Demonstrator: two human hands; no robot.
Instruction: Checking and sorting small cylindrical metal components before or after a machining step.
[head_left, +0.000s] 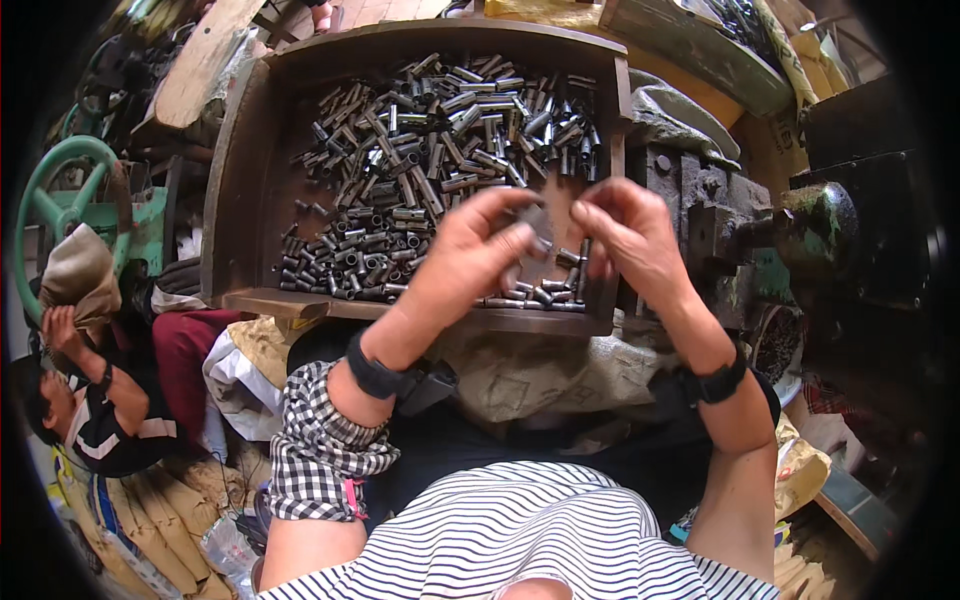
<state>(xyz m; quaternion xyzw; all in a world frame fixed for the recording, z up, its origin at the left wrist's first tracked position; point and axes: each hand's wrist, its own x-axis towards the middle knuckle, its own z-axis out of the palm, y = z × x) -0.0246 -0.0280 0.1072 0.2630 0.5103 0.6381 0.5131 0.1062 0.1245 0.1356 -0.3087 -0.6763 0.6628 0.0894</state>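
Observation:
Over the front right part of a brown wooden tray (pixel 232 190), both my hands are raised close together. Between the curled thumb and fingers of my left hand (pixel 478 245) is a grey metal piece (pixel 537 220), blurred by motion. My right hand (pixel 635 235) is closed, thumb against the fingers; whatever it may hold is too small or hidden to name. A large heap of short shiny metal tubes (pixel 460 120) fills the tray's far and middle part. Shorter tubes (pixel 365 258) are gathered at its near left, and several lie below my hands.
A dark, greasy machine (pixel 820 230) stands close by the tray's right side. To the left are a green handwheel (pixel 70 205) and another person (pixel 110 400), a hand raised to a cloth. A pale sack (pixel 540 375) hangs below the tray's near edge.

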